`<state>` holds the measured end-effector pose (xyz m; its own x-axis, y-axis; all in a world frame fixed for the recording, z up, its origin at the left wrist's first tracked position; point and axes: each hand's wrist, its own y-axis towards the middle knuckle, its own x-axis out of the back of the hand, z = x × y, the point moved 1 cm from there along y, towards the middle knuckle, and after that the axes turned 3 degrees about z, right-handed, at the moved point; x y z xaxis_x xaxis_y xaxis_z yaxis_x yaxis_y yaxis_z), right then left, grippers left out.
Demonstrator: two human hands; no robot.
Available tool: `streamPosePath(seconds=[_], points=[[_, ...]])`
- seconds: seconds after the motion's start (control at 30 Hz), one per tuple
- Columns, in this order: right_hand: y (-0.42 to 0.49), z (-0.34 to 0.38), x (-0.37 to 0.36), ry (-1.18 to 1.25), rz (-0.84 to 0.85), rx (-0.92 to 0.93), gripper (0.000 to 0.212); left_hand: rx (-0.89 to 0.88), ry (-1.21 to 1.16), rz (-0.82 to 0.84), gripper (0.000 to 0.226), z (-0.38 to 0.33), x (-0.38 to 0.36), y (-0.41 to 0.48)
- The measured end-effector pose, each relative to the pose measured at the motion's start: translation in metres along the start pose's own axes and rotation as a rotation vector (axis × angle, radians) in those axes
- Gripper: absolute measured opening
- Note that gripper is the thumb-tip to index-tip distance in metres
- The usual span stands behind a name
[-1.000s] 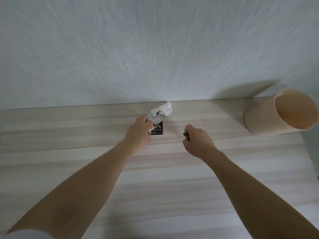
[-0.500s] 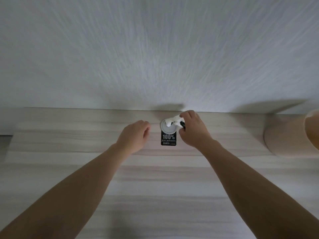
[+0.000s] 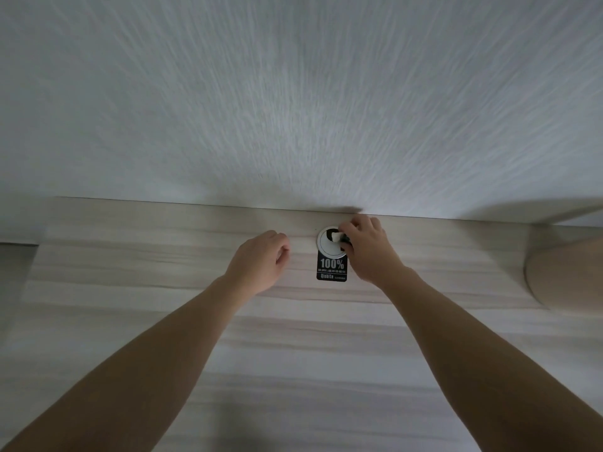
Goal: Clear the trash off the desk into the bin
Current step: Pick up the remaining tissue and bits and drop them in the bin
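Pale striped wood desk [image 3: 293,353] against a textured white wall [image 3: 293,93]. Over a round grommet [image 3: 328,244] by the wall, the right hand [image 3: 367,252] pinches white tissue [image 3: 336,236]. Left of the grommet, the left hand [image 3: 257,262] hangs loosely curled, empty. The bin [image 3: 567,272] sits far right.
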<state>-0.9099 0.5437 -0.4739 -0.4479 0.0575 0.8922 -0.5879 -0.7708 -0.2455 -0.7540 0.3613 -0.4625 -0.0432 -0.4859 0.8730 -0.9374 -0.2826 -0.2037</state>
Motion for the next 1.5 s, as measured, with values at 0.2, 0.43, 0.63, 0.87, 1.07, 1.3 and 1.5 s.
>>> streamPosePath(seconds=[0.2, 0.43, 0.63, 0.87, 1.07, 1.3, 1.5], points=[[-0.006, 0.000, 0.007, 0.089, 0.055, -0.069, 0.019, 0.053, 0.046, 0.016, 0.029, -0.011, 0.005, -0.004], [-0.039, 0.018, 0.032, 0.143, 0.069, -0.209, 0.013, 0.115, 0.138, -0.012, 0.031, -0.037, 0.024, -0.027], [-0.082, 0.031, 0.061, 0.245, -0.005, -0.216, 0.011, 0.126, 0.094, -0.057, 0.021, -0.071, 0.039, -0.063], [-0.155, 0.036, 0.077, 0.324, -0.124, -0.224, 0.004, 0.110, 0.053, -0.129, 0.013, -0.106, 0.045, -0.124], [-0.232, 0.034, 0.084, 0.343, -0.154, -0.249, 0.017, 0.058, 0.020, -0.135, 0.012, -0.137, 0.033, -0.170], [-0.339, 0.019, 0.080, 0.319, -0.191, -0.395, 0.051, -0.109, -0.038, -0.105, 0.019, -0.183, 0.011, -0.208], [-0.402, -0.010, 0.069, 0.178, -0.221, -0.501, 0.037, -0.185, -0.051, -0.057, 0.036, -0.219, -0.007, -0.232]])
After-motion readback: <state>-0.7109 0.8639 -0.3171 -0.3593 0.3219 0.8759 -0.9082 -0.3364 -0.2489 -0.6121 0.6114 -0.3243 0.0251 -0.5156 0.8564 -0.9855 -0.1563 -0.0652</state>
